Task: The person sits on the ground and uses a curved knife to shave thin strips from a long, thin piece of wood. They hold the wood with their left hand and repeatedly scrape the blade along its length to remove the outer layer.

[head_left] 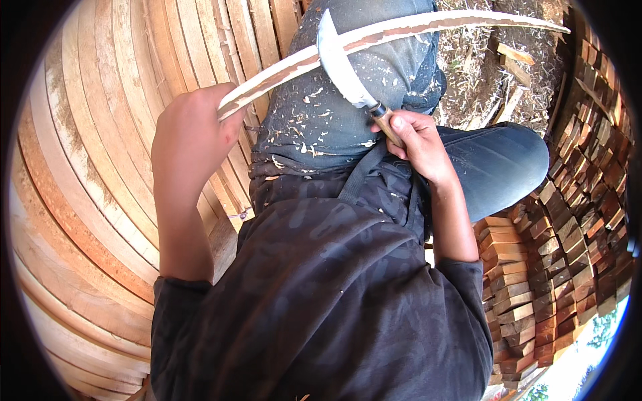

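My left hand [194, 137] is closed around the near end of a long, thin wooden strip [401, 28], pale along its edges with a reddish-brown band of bark or darker wood. From there the strip runs up and to the right across my thigh, its far end over the ground. In my right hand [421, 144] is a knife [344, 70] with a broad curved blade, gripped by its wooden handle. The blade points up and crosses over the strip; whether its edge touches the wood, I cannot tell. Wood shavings cling to my dark trousers [301, 107].
Long sawn boards [87, 154] lie side by side at my left. A stack of short wood blocks [515, 281] rises at the right. Beyond my knees, shavings and wood scraps [515, 60] cover the ground.
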`<state>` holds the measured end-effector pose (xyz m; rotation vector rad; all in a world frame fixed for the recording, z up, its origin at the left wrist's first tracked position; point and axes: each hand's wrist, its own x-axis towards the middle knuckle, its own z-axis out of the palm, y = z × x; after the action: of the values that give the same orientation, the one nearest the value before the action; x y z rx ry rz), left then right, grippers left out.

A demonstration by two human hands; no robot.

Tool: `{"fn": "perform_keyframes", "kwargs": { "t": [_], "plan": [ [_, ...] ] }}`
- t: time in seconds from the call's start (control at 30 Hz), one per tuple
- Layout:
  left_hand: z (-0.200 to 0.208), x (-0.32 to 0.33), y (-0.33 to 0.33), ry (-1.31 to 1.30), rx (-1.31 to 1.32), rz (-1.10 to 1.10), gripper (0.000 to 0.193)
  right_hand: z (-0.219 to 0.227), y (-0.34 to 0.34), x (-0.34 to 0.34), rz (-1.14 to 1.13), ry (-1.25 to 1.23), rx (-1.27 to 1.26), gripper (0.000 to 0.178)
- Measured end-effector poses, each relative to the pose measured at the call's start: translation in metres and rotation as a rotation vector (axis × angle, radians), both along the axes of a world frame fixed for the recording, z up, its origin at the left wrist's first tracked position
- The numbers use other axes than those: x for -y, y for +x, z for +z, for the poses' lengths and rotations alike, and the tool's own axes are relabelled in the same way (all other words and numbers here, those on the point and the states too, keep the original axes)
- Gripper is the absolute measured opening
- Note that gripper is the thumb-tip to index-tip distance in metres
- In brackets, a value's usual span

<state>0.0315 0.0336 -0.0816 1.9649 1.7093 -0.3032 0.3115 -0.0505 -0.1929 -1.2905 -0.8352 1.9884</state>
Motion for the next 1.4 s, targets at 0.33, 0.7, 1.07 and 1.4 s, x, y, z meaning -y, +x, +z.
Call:
{"fn": "perform_keyframes", "kwargs": {
  "t": [0.33, 0.7, 1.07, 1.4],
  "plan": [
    [0.013, -0.006, 0.007, -0.022, -0.008, 0.013, 0.041, 0.005, 0.046, -0.022, -0.715, 0.053, 0.251, 0.023],
    [0.091, -0.012, 0.021, 0.263, -0.106, -0.182, 0.031, 0.047, 0.016, -0.019, -0.244, 0.655, 0.918, 0.03],
    [0.054, -0.001, -0.001, 0.066, -0.044, -0.129, 0.028, 0.037, 0.06, -0.027, -0.29, 0.633, 1.253, 0.027],
    [0.041, -0.005, 0.003, 0.111, 0.049, -0.249, 0.028, 0.0, 0.092, -0.027, -0.43, 0.261, 1.312, 0.035]
  ]
}}
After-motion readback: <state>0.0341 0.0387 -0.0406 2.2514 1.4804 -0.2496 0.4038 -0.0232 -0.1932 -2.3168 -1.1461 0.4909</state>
